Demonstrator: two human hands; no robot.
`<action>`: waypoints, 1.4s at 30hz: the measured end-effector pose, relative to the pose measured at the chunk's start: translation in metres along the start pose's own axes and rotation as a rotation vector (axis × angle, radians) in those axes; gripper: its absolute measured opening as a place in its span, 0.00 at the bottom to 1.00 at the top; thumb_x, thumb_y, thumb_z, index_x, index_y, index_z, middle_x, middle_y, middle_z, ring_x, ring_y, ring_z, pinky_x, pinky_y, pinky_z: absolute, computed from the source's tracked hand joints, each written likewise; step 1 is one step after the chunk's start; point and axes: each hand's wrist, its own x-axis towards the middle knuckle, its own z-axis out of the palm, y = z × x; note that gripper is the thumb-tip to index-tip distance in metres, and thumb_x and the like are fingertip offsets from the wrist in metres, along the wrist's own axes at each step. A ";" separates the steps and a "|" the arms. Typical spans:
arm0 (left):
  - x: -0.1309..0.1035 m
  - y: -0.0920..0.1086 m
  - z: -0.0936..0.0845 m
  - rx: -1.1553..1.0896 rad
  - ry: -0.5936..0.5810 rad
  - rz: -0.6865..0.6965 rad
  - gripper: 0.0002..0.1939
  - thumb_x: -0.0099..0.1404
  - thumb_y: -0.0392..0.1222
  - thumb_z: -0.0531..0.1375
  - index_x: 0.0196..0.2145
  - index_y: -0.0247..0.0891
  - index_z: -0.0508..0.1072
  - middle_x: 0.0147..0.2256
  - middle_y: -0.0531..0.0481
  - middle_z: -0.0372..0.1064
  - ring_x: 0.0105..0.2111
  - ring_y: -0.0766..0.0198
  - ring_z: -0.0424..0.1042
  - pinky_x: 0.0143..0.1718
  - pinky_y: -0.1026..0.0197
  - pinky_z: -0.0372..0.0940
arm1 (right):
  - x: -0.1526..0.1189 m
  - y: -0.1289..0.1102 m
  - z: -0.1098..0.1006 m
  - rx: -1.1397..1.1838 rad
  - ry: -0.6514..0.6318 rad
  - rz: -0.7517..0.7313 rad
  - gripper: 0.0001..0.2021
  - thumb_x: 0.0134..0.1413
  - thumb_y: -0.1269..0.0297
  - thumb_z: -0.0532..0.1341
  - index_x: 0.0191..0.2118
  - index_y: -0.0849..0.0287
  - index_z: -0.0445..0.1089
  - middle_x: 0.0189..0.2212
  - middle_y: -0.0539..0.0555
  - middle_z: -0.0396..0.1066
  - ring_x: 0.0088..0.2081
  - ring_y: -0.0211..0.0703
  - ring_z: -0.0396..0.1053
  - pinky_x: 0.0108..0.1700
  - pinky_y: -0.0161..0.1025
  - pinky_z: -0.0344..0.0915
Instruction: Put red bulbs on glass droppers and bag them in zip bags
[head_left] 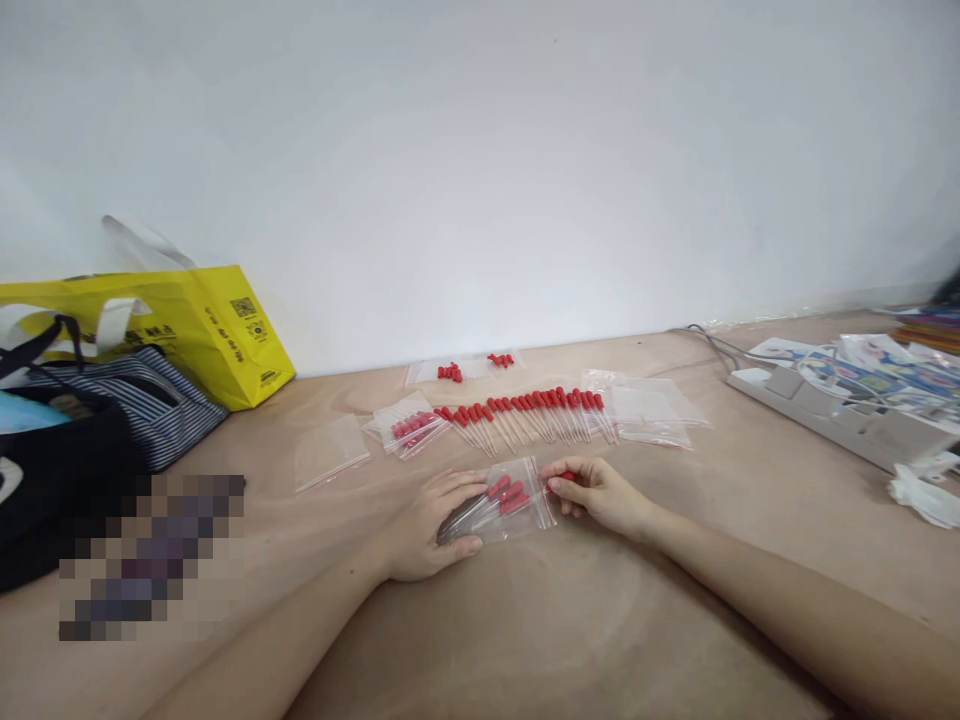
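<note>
A clear zip bag (536,520) with several red-bulbed droppers (514,497) in it lies in front of me. My left hand (431,525) holds the bag's closed end, fingers along its far edge and thumb along its near edge. Beside the bag's zip end, my right hand (589,492) pinches another red dropper bulb (564,478); the fingers hide most of it, and I cannot tell whether its stem is inside the bag. Beyond the hands, a row of droppers (544,400) lies with red bulbs facing the wall.
Filled bags (412,425) lie left of the row, near a flat bag (330,452). More flat bags (652,405) lie to the right. Small red pieces (450,372) rest on plastic near the wall. A yellow bag (247,350) stands left; a power strip (817,410) lies right.
</note>
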 end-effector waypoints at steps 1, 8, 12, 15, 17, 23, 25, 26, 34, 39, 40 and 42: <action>0.000 0.000 0.000 0.001 0.001 0.000 0.27 0.58 0.48 0.54 0.54 0.41 0.55 0.55 0.45 0.53 0.55 0.55 0.51 0.55 0.48 0.49 | 0.000 0.001 0.000 -0.041 0.001 -0.020 0.16 0.38 0.57 0.63 0.32 0.60 0.62 0.17 0.44 0.62 0.19 0.30 0.60 0.21 0.29 0.58; 0.000 0.000 0.001 -0.006 0.028 0.009 0.27 0.58 0.49 0.54 0.54 0.42 0.55 0.54 0.46 0.55 0.54 0.55 0.53 0.54 0.49 0.51 | 0.000 0.001 -0.005 -0.022 -0.085 0.008 0.16 0.34 0.57 0.66 0.27 0.61 0.63 0.20 0.46 0.65 0.23 0.31 0.63 0.27 0.31 0.61; 0.000 -0.001 0.001 -0.006 0.027 0.009 0.27 0.58 0.49 0.54 0.54 0.42 0.55 0.55 0.46 0.54 0.55 0.54 0.52 0.54 0.49 0.51 | 0.000 -0.002 -0.006 0.070 -0.100 0.015 0.18 0.34 0.59 0.66 0.34 0.61 0.65 0.25 0.47 0.67 0.26 0.33 0.67 0.30 0.33 0.64; 0.000 -0.001 0.001 -0.002 0.018 0.004 0.26 0.58 0.49 0.54 0.54 0.41 0.56 0.54 0.46 0.55 0.55 0.55 0.52 0.54 0.49 0.50 | 0.001 -0.003 -0.003 0.013 -0.093 0.031 0.21 0.33 0.62 0.66 0.37 0.61 0.63 0.28 0.48 0.68 0.17 0.28 0.62 0.18 0.29 0.60; 0.000 0.000 0.001 0.001 0.015 0.001 0.26 0.58 0.49 0.54 0.53 0.41 0.56 0.54 0.46 0.55 0.55 0.55 0.52 0.54 0.49 0.51 | 0.001 -0.003 0.000 -0.039 -0.098 0.049 0.22 0.33 0.64 0.66 0.39 0.61 0.62 0.29 0.49 0.69 0.14 0.25 0.58 0.13 0.26 0.56; 0.001 0.000 0.001 0.006 0.015 -0.003 0.26 0.58 0.49 0.54 0.53 0.40 0.56 0.54 0.46 0.55 0.55 0.55 0.52 0.54 0.50 0.51 | 0.004 -0.002 0.006 -0.127 -0.111 0.086 0.25 0.33 0.68 0.65 0.43 0.62 0.61 0.26 0.49 0.71 0.15 0.27 0.58 0.11 0.24 0.53; 0.001 0.000 0.001 0.005 0.008 -0.005 0.26 0.58 0.48 0.55 0.53 0.40 0.56 0.55 0.46 0.54 0.55 0.55 0.52 0.54 0.50 0.51 | 0.005 -0.001 0.007 -0.174 -0.109 0.092 0.26 0.32 0.69 0.65 0.44 0.63 0.61 0.24 0.49 0.71 0.15 0.28 0.59 0.11 0.24 0.52; 0.001 0.000 0.001 0.004 0.004 -0.004 0.27 0.58 0.48 0.55 0.53 0.39 0.56 0.55 0.45 0.54 0.55 0.55 0.52 0.54 0.50 0.51 | 0.006 -0.001 0.008 -0.197 -0.107 0.090 0.27 0.33 0.69 0.65 0.45 0.64 0.60 0.23 0.49 0.71 0.16 0.29 0.59 0.11 0.24 0.52; 0.001 0.001 0.000 0.007 0.007 -0.006 0.27 0.58 0.48 0.54 0.53 0.40 0.56 0.54 0.46 0.55 0.55 0.55 0.52 0.54 0.50 0.51 | 0.008 0.001 0.015 -0.452 0.060 -0.168 0.22 0.38 0.65 0.64 0.43 0.64 0.63 0.21 0.48 0.68 0.22 0.34 0.65 0.23 0.31 0.62; 0.001 0.002 -0.001 0.010 0.012 -0.010 0.27 0.58 0.48 0.54 0.53 0.40 0.56 0.54 0.46 0.55 0.55 0.56 0.53 0.54 0.50 0.51 | 0.011 0.003 0.007 -0.508 -0.051 -0.225 0.23 0.40 0.67 0.62 0.47 0.61 0.61 0.26 0.49 0.69 0.23 0.34 0.66 0.25 0.32 0.63; 0.001 0.003 -0.001 0.011 0.006 -0.013 0.27 0.58 0.48 0.54 0.53 0.40 0.56 0.55 0.46 0.55 0.55 0.56 0.52 0.54 0.50 0.51 | 0.015 0.002 0.002 -0.512 -0.084 -0.191 0.22 0.41 0.66 0.61 0.47 0.61 0.61 0.27 0.50 0.69 0.21 0.33 0.65 0.23 0.31 0.62; 0.000 0.002 -0.001 0.020 -0.008 -0.023 0.27 0.58 0.48 0.54 0.53 0.39 0.56 0.55 0.45 0.53 0.55 0.55 0.52 0.55 0.50 0.50 | 0.026 -0.004 -0.013 -0.599 -0.036 -0.136 0.16 0.44 0.66 0.58 0.42 0.60 0.65 0.29 0.50 0.70 0.20 0.32 0.64 0.21 0.30 0.61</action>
